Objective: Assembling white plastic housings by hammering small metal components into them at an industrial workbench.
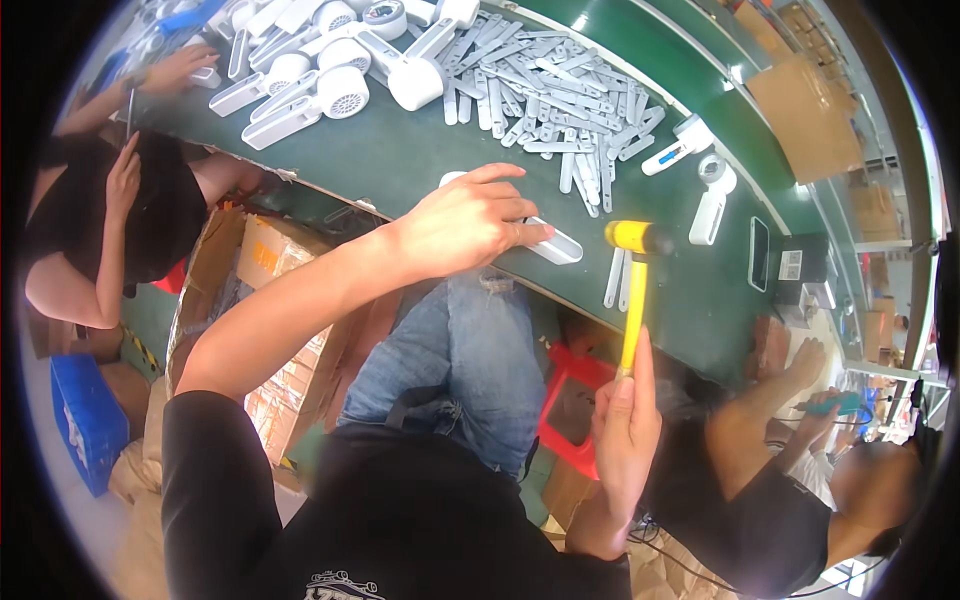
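My left hand [465,225] is closed over a white plastic handheld device [556,244] that lies on the green table near its front edge. Its long handle sticks out on the right, under my fingertips, and a bit of its rounded end shows on the left; the rest is under my hand. In my right hand [625,430] is a small mallet [635,300], gripped low on its yellow handle. The mallet's head, yellow on one side and dark on the other, is up to the right of the device. Two narrow grey strips [614,280] lie beside the mallet.
Farther back is a heap of grey plastic strips [560,110], with piled white devices [345,92] to its left. Two devices [711,205] and a phone [759,252] lie at the right. Co-workers sit on both sides. A red stool [572,455] stands below the table edge.
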The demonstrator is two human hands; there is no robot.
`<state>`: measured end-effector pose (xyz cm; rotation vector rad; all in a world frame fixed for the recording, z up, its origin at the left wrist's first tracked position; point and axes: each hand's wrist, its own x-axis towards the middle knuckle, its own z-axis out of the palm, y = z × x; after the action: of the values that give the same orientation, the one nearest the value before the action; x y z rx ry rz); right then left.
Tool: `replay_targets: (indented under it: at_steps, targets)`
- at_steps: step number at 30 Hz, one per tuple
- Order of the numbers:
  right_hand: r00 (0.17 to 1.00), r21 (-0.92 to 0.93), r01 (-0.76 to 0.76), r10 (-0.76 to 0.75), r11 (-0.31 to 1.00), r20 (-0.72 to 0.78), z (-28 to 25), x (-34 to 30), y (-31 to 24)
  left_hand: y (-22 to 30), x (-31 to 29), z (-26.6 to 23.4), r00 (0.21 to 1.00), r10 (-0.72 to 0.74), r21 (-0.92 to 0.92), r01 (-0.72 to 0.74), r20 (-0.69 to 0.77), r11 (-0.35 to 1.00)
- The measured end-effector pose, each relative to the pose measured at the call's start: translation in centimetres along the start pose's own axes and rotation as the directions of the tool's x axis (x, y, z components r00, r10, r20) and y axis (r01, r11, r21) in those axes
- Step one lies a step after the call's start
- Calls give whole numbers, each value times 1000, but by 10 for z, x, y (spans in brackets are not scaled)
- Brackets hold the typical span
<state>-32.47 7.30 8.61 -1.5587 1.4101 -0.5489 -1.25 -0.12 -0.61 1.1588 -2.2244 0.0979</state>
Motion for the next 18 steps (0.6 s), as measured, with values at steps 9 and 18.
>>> replay_targets:
  at_steps: [9, 18]
  targets:
    - [999, -203, -3, 11, 979, 42, 3, 8, 16, 2, 2, -1, 1000, 6, 0, -6, 6, 1000]
    - [999, -279, -19, 31, 960, 41, 0, 13, 7, -2, 2, -2, 1000, 17, 7, -17, 20, 1000]
